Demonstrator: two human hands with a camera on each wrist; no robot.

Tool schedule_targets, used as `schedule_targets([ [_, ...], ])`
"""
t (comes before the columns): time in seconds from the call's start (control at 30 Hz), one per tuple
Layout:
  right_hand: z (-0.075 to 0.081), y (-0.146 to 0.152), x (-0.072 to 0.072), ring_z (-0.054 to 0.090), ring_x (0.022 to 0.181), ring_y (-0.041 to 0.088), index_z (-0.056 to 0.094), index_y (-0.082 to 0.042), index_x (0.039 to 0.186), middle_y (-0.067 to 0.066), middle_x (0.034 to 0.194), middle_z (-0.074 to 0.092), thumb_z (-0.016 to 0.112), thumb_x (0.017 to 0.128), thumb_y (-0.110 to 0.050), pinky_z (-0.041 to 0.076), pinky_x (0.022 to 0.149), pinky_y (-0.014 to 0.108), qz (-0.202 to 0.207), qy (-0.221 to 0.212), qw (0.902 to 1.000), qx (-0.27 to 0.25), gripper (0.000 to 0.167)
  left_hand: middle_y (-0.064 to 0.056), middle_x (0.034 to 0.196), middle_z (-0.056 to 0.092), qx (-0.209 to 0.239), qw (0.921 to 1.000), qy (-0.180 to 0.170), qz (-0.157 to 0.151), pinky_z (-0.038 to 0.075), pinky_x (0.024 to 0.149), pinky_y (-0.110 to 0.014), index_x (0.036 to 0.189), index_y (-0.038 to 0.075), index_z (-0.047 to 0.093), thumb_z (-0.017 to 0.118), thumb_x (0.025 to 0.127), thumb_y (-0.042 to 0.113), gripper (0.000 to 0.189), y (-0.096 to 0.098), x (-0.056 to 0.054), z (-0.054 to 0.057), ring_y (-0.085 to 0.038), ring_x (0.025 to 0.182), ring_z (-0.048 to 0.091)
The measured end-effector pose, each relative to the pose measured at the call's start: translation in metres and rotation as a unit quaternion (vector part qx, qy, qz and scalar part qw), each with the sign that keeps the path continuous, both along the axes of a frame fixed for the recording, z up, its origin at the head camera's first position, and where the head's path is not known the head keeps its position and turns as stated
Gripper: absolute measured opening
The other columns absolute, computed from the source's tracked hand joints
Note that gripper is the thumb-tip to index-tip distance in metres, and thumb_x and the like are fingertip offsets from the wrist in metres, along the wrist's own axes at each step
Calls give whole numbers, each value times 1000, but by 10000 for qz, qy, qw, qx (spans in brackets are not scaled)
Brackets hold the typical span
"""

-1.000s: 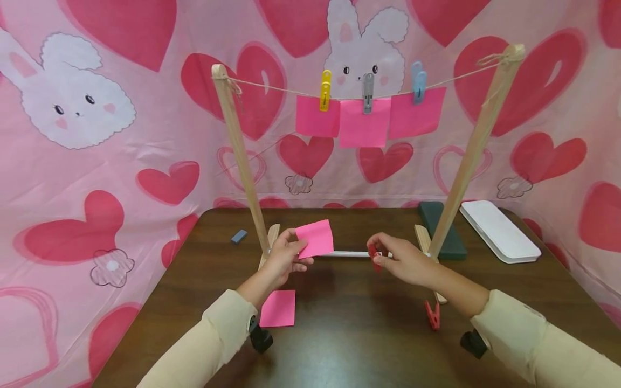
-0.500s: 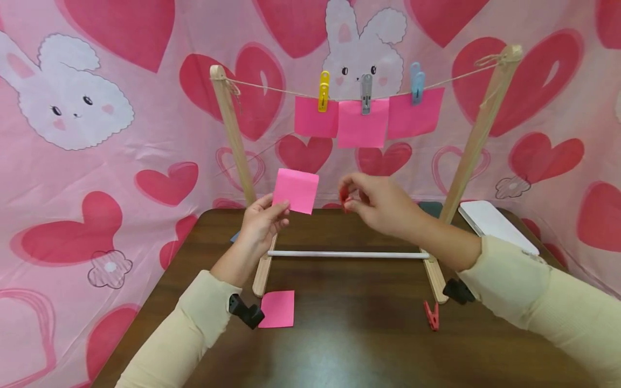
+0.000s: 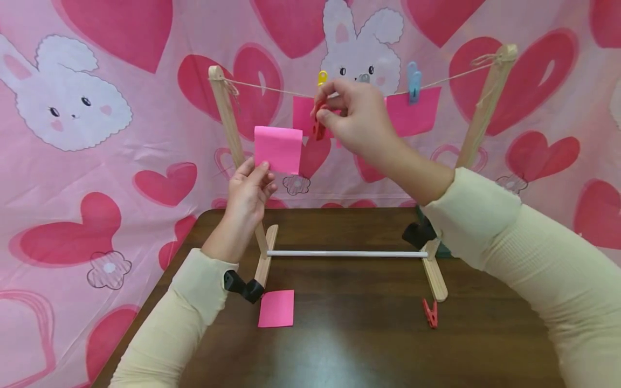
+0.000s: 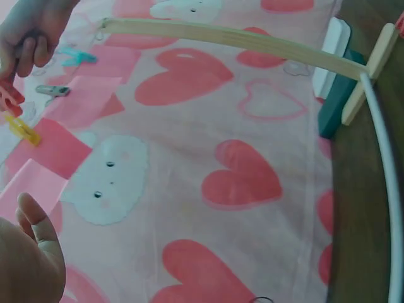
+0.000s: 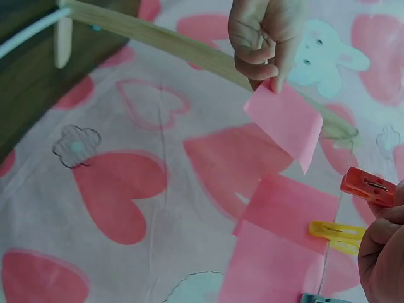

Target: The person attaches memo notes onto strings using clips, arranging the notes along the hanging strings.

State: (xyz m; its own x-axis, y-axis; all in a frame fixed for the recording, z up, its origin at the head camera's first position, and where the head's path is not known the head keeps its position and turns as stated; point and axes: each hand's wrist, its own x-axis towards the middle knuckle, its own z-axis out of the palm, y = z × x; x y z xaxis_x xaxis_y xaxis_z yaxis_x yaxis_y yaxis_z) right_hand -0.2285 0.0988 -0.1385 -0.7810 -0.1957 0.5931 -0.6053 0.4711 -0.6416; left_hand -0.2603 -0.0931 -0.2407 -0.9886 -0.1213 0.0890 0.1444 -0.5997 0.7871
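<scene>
My left hand (image 3: pixel 249 188) pinches a pink sticky note (image 3: pixel 278 150) by its lower edge, below the string (image 3: pixel 262 86) near the left post. My right hand (image 3: pixel 356 110) grips a red clothespin (image 3: pixel 318 121) and is raised in front of the notes hanging on the string. In the right wrist view the red clothespin (image 5: pixel 369 187) is beside a yellow clothespin (image 5: pixel 338 232). Several clothespins, among them a light blue one (image 3: pixel 414 83), hold pink notes on the string; my right hand partly hides the middle note in the head view.
Wooden posts (image 3: pixel 487 108) carry the string, joined low down by a white rod (image 3: pixel 346 254). Another pink sticky note (image 3: pixel 276 309) and a second red clothespin (image 3: pixel 430 313) lie on the brown table (image 3: pixel 359 334). A dark green box (image 4: pixel 341 101) stands behind the right post.
Both hands have risen from near the table toward the string and shifted left, the left with the sticky note, the right with the red clothespin.
</scene>
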Motion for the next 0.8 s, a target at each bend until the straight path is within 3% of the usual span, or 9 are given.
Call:
schedule_targets([
  [0.13,11,-8,-6,65,76,10,57,-2,92,8,85,67,59,90,-7,49,64,21,100,153,9993,-334,6,0,63,53,111,9998,26,181,44,42,-18,84,11,46,56,90,1,16,1,-5,13,-9,47,52],
  [0.23,17,-18,-12,65,75,11,56,-3,89,9,83,67,59,89,-5,49,67,23,144,285,9972,-677,4,2,62,51,69,9994,86,316,36,36,-15,85,11,47,55,91,2,14,0,-7,20,-6,40,45],
  [0.43,30,-42,-22,64,87,7,58,-1,100,7,93,65,60,88,-8,48,75,17,-194,403,9959,-789,13,3,66,47,-243,9984,112,503,21,33,-13,91,13,53,55,92,5,8,0,-10,27,-3,37,33],
  [0.5,35,-49,-26,62,94,6,58,-2,104,7,99,64,61,88,-9,47,80,16,-290,366,9960,-761,18,3,68,47,-277,9980,70,558,21,34,-13,99,12,54,55,92,6,10,0,-11,28,-3,37,33],
  [0.63,42,-59,-32,60,100,7,58,-3,108,7,108,61,60,88,-12,44,83,14,-422,138,9960,-782,23,2,77,47,-272,9978,-28,607,21,34,-13,124,12,49,55,92,6,33,2,-12,31,-3,38,32],
  [0.8,49,-63,-37,59,98,6,58,-7,109,4,109,60,59,89,-15,44,81,14,-685,-300,9942,-777,21,0,80,46,-21,9986,-108,512,21,36,-13,122,12,50,53,93,6,30,5,-16,35,-5,40,29],
])
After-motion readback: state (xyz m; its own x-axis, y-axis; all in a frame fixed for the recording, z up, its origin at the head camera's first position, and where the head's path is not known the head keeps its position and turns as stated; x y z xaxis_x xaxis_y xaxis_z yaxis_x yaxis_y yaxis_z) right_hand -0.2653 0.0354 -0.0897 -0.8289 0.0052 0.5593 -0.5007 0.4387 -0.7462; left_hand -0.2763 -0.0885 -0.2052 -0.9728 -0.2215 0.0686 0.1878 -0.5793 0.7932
